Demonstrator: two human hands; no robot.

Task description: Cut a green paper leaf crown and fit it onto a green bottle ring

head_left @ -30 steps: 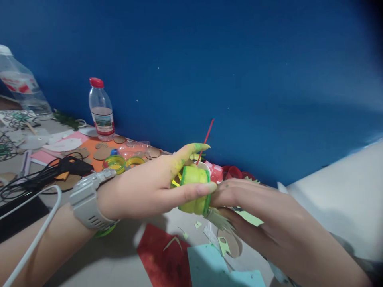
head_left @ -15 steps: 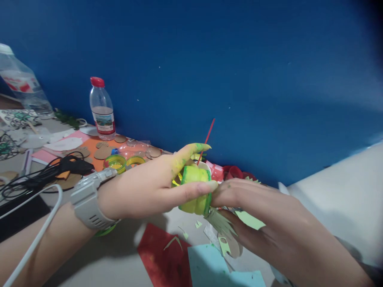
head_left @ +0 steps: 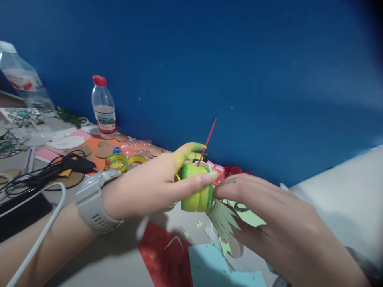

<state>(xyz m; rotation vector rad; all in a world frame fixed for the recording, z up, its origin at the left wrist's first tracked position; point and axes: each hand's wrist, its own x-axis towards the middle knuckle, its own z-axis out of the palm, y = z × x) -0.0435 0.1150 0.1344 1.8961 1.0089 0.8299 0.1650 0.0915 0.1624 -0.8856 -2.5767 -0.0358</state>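
Note:
My left hand [head_left: 167, 171], with yellow and green paint on its fingers, is closed round a bright yellow-green painted piece [head_left: 196, 201] with ridged sides and dark green rims. The piece lies on its side, tilted. At its right end sits a strip of pale green paper [head_left: 223, 217] cut into a pointed fringe. My right hand [head_left: 263, 207] pinches that fringed paper against the rim; its fingertips are partly hidden. A thin red stick [head_left: 211, 133] rises behind the left index finger from a white-rimmed cup, mostly covered by my hand.
A red sheet [head_left: 167, 255] and light blue sheets [head_left: 209, 261] lie in front with paper scraps. Leftward are a red-capped bottle [head_left: 104, 113], yellow-green rings [head_left: 116, 162], black cables [head_left: 50, 169] and a large bottle [head_left: 26, 85]. A blue wall [head_left: 191, 71] stands behind. A white cable [head_left: 38, 235] crosses my left forearm.
Both hands stay on the painted piece. My right hand has shifted slightly, and more of the fringed paper shows, spread wider below the rim. The view has moved a little.

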